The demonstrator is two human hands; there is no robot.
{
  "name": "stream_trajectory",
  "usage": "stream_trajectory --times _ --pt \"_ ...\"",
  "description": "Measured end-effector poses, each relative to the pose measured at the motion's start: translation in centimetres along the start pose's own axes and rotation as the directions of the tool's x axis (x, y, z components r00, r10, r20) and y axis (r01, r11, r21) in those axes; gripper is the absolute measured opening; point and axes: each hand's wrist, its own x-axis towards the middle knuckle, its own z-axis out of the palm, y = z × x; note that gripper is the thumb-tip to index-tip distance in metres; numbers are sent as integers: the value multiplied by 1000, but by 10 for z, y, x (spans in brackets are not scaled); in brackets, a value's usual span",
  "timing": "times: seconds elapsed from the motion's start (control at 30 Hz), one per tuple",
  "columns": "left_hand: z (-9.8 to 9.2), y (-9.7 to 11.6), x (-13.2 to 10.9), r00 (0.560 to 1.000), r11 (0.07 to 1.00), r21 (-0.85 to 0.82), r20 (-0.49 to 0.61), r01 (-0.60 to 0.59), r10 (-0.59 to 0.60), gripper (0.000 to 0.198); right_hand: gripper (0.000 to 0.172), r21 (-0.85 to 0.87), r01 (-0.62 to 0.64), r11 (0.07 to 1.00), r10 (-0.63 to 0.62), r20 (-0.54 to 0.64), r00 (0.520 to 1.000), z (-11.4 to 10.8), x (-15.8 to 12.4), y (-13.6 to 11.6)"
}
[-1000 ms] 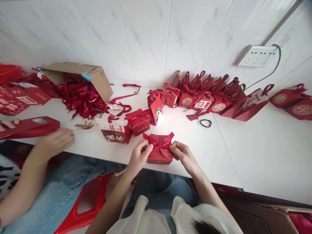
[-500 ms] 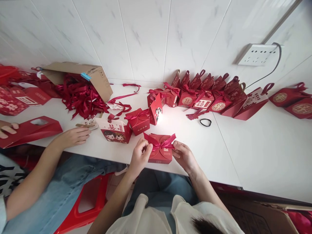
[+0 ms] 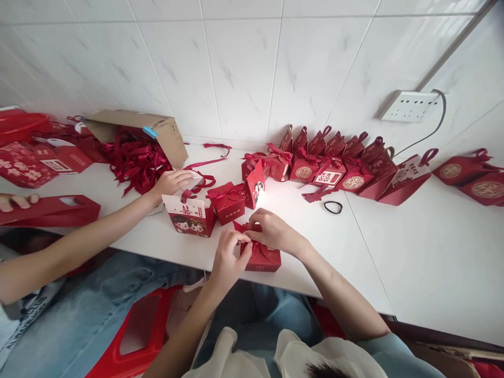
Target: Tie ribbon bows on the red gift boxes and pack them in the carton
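Note:
A small red gift box (image 3: 263, 258) with a red ribbon on its top sits at the near edge of the white table (image 3: 394, 247). My left hand (image 3: 229, 257) pinches the ribbon at the box's left side. My right hand (image 3: 272, 230) lies curled over the top of the box, fingers closed on the ribbon. Most of the bow is hidden under my fingers.
A co-worker's hand (image 3: 170, 182) reaches to the ribbon scraps beside an open cardboard box (image 3: 149, 128) full of red ribbons. Their other hand (image 3: 16, 201) holds a flat red box (image 3: 51, 209). Finished red boxes (image 3: 334, 163) line the wall. A black hair tie (image 3: 333, 207) lies nearby.
My right hand moved from the box's right side over its top, covering the bow. The co-worker's hand reached further across the table to the ribbon scraps. The view shifted slightly.

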Motion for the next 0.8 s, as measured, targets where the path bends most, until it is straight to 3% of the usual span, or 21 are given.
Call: stream_trajectory --times 0.13,0.27,0.43,0.5,0.57,0.6,0.67,0.73,0.8 --pt "0 1 -1 998 998 22 10 -58 58 14 11 185 -39 982 34 31 999 5 3 9" --pt "0 1 0 984 993 9 136 -114 112 31 14 295 -161 942 169 -1 986 7 6 15" --pt "0 -2 1 967 989 18 214 -147 139 40 22 382 -190 904 209 -9 978 1 10 32" --pt "0 -2 1 966 991 14 223 -136 130 41 34 481 -203 853 283 -98 954 -5 -1 47" --pt "0 -2 1 966 991 4 223 -135 130 41 50 568 -258 782 424 -180 887 -8 -21 64" --pt "0 -1 1 966 991 -2 221 -137 135 41 55 570 -314 759 482 -169 860 -8 -33 71" --pt "0 -1 1 967 990 -9 216 -140 138 41 59 600 -440 668 551 -3 834 -5 -54 80" --pt "1 0 2 967 991 -11 217 -135 134 40 55 661 -454 598 491 145 859 3 -66 81" --pt "0 0 2 966 992 -11 228 -124 124 39 47 729 -384 567 409 156 899 9 -66 77"
